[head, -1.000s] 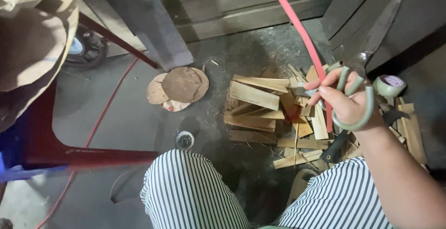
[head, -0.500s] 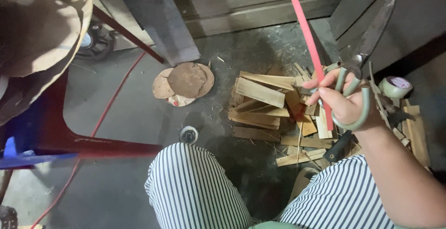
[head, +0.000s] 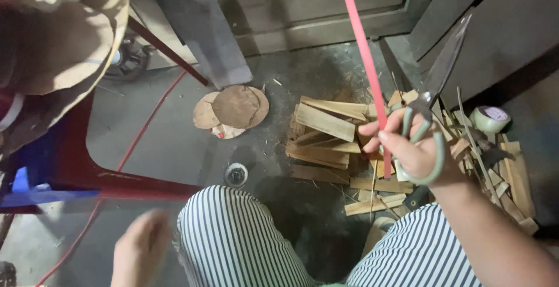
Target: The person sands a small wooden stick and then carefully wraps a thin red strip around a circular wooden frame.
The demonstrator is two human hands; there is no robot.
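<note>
Wooden offcuts [head: 326, 133] lay heaped on the dark floor below the right hand [head: 407, 147], with a roll of tape [head: 489, 118] to their right and round cardboard discs [head: 233, 109] to their left. Fingers of that hand were curled tight through the green handles of the scissors [head: 434, 98] (blades pointing up and away), also pinching a red strip [head: 364, 54] that ran out of the top edge. Blurred, the left hand [head: 140, 252] hung low beside the striped knee, fingers apparently loose and holding nothing.

Grey concrete floor [head: 174, 130], dark wooden door [head: 314, 2], red stool [head: 87, 176] at left.
</note>
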